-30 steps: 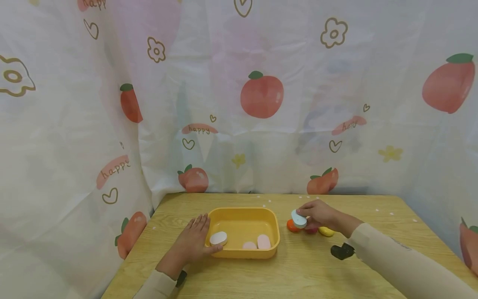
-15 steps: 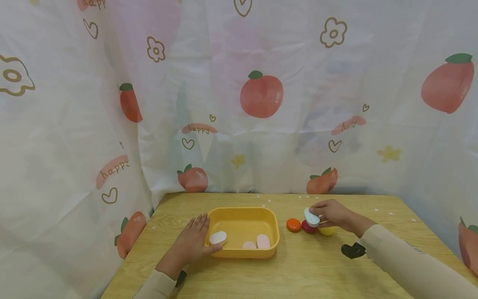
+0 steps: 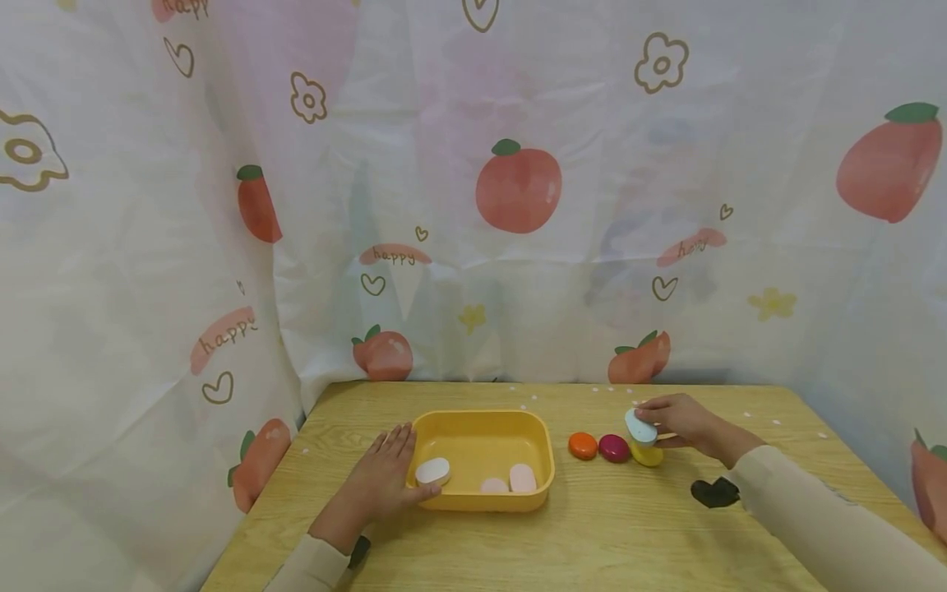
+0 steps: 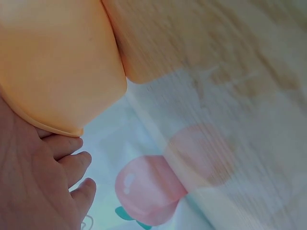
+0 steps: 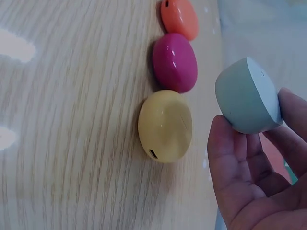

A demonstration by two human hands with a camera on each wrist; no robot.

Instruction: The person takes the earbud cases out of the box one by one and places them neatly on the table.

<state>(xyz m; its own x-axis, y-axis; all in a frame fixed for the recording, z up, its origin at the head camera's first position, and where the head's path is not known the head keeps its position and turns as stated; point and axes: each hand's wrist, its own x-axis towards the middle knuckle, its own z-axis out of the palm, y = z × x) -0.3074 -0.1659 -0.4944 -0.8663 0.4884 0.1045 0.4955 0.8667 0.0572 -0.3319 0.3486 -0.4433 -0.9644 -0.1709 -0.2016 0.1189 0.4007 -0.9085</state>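
Note:
My right hand (image 3: 688,423) pinches a pale blue rounded piece (image 3: 640,427) with a flat face, held above the table. In the right wrist view the thumb and fingers grip the pale blue piece (image 5: 247,96) at its edges. Below it lies a glossy yellow rounded case (image 5: 165,127) with a small dark slot. Beside that are a magenta one (image 3: 614,448) and an orange one (image 3: 583,446), in a row. My left hand (image 3: 377,481) rests along the left side of a yellow tray (image 3: 481,501), thumb over its front corner. Left wrist view: fingertips touch the rim.
Inside the tray lie a white rounded piece (image 3: 432,472) and two pale pink pieces (image 3: 522,478), one partly hidden by the front wall. A wooden table (image 3: 592,534) bears them all. Behind and beside it hangs a fruit-patterned curtain (image 3: 547,296). Small white specks dot the tabletop.
My right hand has moved right with the pale blue piece, from above the orange case past the magenta one to over the yellow one. The left hand and tray stay put.

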